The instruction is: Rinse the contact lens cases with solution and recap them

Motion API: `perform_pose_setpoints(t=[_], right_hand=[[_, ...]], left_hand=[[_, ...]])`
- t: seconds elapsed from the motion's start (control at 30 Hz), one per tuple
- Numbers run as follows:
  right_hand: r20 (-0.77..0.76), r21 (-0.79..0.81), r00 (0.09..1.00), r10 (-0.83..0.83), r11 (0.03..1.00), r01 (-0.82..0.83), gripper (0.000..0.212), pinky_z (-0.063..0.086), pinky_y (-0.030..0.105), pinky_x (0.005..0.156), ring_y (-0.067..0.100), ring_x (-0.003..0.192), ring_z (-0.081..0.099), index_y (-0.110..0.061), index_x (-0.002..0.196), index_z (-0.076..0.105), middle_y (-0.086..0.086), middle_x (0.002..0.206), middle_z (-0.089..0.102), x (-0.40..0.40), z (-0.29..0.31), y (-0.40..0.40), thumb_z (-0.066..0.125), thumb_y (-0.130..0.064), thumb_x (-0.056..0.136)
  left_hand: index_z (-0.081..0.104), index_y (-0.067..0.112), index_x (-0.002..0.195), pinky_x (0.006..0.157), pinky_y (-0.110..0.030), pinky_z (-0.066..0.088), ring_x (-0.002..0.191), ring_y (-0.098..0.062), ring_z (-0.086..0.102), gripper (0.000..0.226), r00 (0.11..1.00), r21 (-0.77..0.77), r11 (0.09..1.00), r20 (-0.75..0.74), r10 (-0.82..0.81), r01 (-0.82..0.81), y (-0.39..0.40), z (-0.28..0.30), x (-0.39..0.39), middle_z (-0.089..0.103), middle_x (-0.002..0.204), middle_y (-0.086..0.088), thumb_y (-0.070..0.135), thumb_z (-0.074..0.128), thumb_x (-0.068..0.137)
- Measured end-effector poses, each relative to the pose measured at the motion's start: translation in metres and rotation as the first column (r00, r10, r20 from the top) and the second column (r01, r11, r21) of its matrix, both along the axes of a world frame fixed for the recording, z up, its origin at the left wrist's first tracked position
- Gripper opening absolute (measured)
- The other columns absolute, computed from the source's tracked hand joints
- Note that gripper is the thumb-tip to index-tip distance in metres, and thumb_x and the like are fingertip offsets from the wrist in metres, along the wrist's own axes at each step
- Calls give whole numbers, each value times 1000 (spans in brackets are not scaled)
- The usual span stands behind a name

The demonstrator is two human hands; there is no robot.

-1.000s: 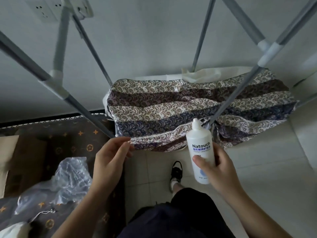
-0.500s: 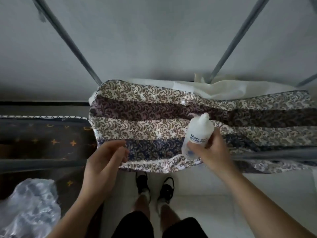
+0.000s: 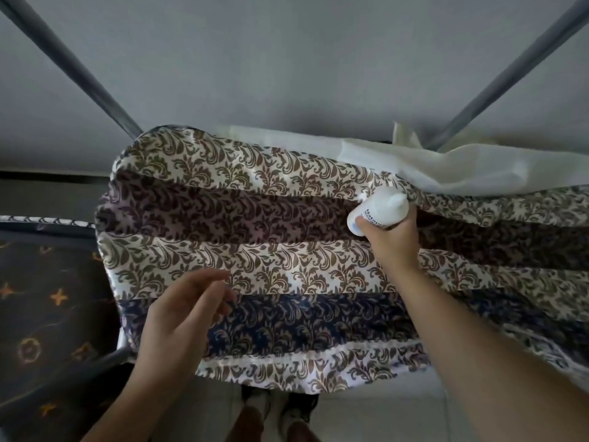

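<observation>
A striped, leaf-patterned cloth (image 3: 255, 250) lay spread before me, a white sheet (image 3: 446, 167) bunched along its far edge. Two grey metal poles (image 3: 79, 68) slanted above. My shoes (image 3: 280, 406) showed below.

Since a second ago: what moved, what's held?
The right hand carried the solution bottle up and away over the patterned fabric, tipping it from upright to nearly flat. The left hand stays empty, fingers relaxed. Grip on the bottle unchanged.
</observation>
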State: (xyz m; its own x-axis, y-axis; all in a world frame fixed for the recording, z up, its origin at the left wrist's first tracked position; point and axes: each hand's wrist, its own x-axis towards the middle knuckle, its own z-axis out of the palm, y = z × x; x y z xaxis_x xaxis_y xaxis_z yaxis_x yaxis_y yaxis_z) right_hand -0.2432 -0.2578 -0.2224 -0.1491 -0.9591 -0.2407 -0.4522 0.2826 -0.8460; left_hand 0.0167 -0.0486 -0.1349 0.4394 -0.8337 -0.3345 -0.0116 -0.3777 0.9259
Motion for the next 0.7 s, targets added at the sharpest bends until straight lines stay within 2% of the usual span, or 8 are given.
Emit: perform_pose_setpoints(t=[0.13,0.23,0.3,0.43,0.5,0.57,0.63,0.7], right_hand=[[10,-14,1000,9,1000,-8,70,41,-6,63,-31,94,48,-56,117,37,-29,108,53,2,-31,-6,84,-40,68],[18,-43,999,39,998,-39,71,40,-7,67,-30,97,48,-73,107,33,-42,108,52,3,-37,-13,84,-42,68],[16,-48,998,62,997,-61,71,44,0,68,-29,98,49,-66,113,35,-45,108,52,1,-40,-14,84,-46,66],[30,-9,993,110,994,-110,87,54,26,88,-10,105,59,-54,127,37,-27,119,54,-13,-37,-12,89,-55,57],[57,40,987,153,987,-156,97,55,35,94,0,111,59,-53,135,34,-26,128,49,-23,-25,-9,90,-55,56],[39,62,976,212,975,-214,101,52,33,96,-3,112,55,-56,140,29,-29,135,45,-29,-1,-2,88,-56,57],[9,51,970,242,969,-242,96,42,24,96,-4,119,48,-62,138,28,-27,143,42,-32,35,2,84,-61,61],[-27,-11,972,234,972,-234,83,36,25,102,1,130,43,-59,138,32,-20,149,42,-34,78,9,77,-63,69]], left_hand=[[75,31,104,69,-24,60,79,-19,71,21,1000,-2,1000,-11,12,-12,-4,-21,1,75,91,-4,39,61,89],[74,32,103,68,-25,59,80,-18,72,20,1000,-9,1000,-11,3,-3,-6,-28,-1,76,92,-3,37,60,90],[75,31,101,67,-20,57,78,-16,71,20,1000,4,1000,-15,16,-16,-7,-29,-3,76,91,-4,37,60,89],[75,30,101,65,-21,57,77,-19,71,19,998,-41,998,-25,56,-57,-11,-19,-7,75,90,-5,35,60,90],[75,29,101,65,-21,58,76,-18,70,17,998,-56,997,12,63,-62,-14,-8,-8,75,89,-5,30,60,94],[75,28,101,66,-19,57,76,-16,70,16,997,-82,994,29,78,-75,-19,13,-8,75,89,-4,22,60,98],[75,26,100,66,-18,56,75,-16,70,18,996,-140,987,43,82,-76,-20,40,-10,75,88,-3,17,60,99],[74,26,101,65,-19,56,74,-16,70,16,994,-188,979,63,92,-78,-19,73,-12,75,88,-2,18,61,100]])
